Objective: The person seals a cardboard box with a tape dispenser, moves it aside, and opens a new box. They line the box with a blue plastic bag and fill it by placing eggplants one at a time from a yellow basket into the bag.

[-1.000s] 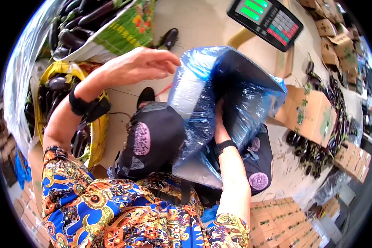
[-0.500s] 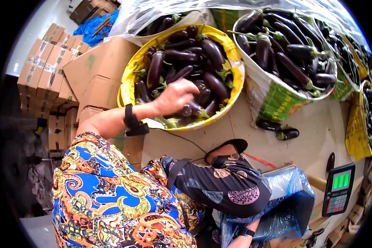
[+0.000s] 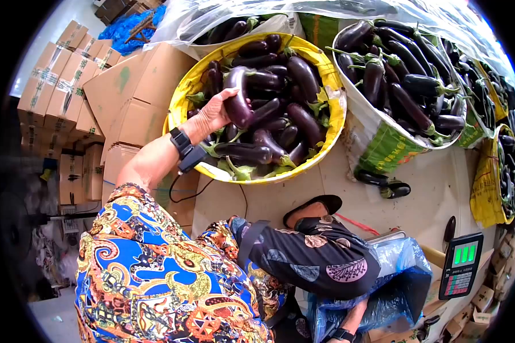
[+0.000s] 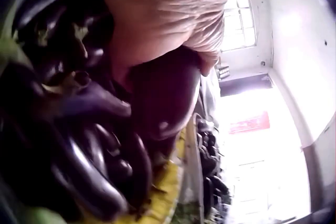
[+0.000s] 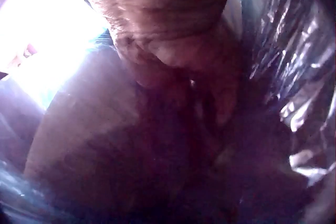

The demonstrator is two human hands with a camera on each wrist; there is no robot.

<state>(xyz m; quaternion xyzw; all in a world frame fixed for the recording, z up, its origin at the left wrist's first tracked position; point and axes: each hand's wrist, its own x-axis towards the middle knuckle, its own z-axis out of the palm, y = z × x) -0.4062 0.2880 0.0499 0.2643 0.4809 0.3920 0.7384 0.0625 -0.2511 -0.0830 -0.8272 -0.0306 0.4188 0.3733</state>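
Note:
My left hand (image 3: 215,112) grips a dark purple eggplant (image 3: 238,106) above a round container with a yellow liner (image 3: 336,117), heaped with eggplants. In the left wrist view the fingers wrap over the upper part of the eggplant (image 4: 165,92), with loose ones close beside it. Low in the head view my right hand (image 3: 357,315) reaches into a blue plastic bag (image 3: 406,266) by my leg. The right wrist view is dark around the right hand (image 5: 173,50), with shiny plastic (image 5: 294,113) at its side; I cannot tell what its fingers hold.
A white-and-green sack (image 3: 383,146) full of eggplants stands right of the yellow-lined container, with loose eggplants (image 3: 395,188) on the floor below. Cardboard boxes (image 3: 68,94) are stacked at left. A scale display (image 3: 461,266) with green digits stands right of the bag. A cable (image 3: 203,197) hangs from my left wrist.
The view has turned left, from the bag to the yellow-lined container. My left hand has moved over the eggplants and lifted one. The right hand stays in the blue bag.

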